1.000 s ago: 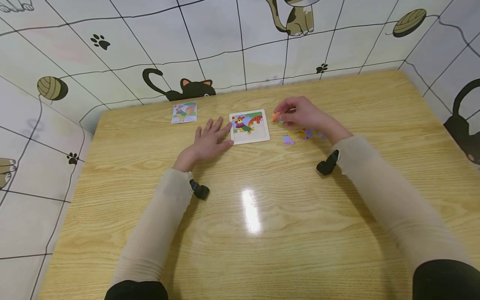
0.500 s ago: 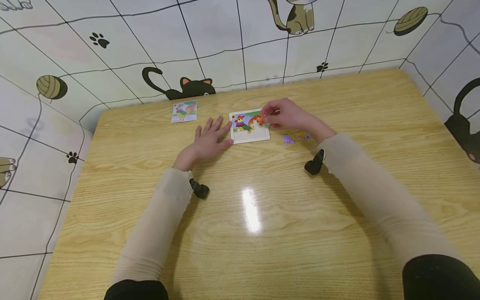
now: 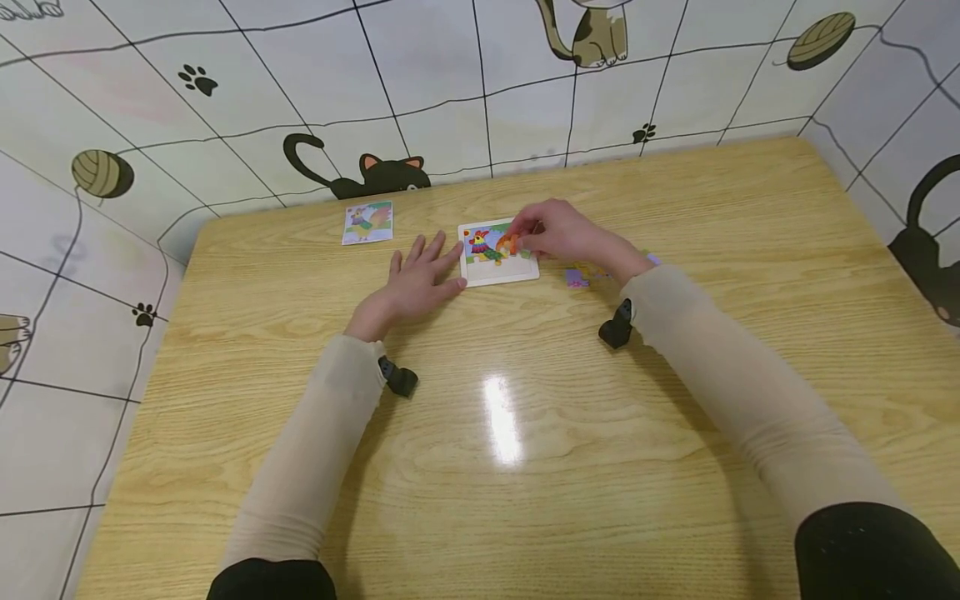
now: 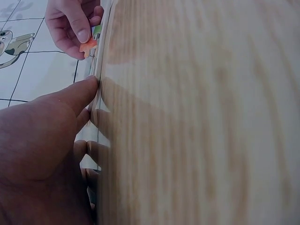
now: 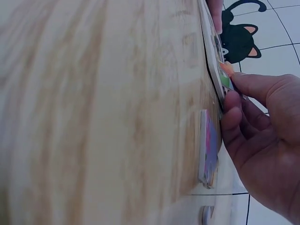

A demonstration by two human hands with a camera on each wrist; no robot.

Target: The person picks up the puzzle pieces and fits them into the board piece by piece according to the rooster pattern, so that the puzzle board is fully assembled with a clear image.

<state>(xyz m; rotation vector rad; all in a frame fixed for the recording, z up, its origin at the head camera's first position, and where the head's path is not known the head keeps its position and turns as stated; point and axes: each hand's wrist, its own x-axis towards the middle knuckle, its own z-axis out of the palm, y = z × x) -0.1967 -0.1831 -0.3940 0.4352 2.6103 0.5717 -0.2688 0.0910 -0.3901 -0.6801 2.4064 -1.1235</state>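
Note:
A white-framed jigsaw puzzle tray [image 3: 477, 279] lies on the table, partly filled with a bright rooster picture; its lower part shows bare white. My left hand [image 3: 420, 283] lies spread on the table, thumb and fingertips touching the tray's left edge. Over the tray's right side, my right hand [image 3: 562, 231] pinches an orange puzzle piece [image 4: 88, 46] between thumb and fingers. In the right wrist view the piece's orange and green face is low against the tray; whether it sits flush cannot be told. The right fingers hide the tray's upper right corner.
Several loose puzzle pieces [image 3: 577, 277] lie right of the tray, partly hidden under the right wrist. A small rooster picture card [image 3: 367, 223] lies at the back left of the wooden table [image 3: 450, 500]. Behind the table's far edge stands a cat-patterned wall [image 3: 435, 83].
The right hand has moved left from beside the tray to over its right side, carrying the orange puzzle piece. The left hand has stayed at the tray's left edge.

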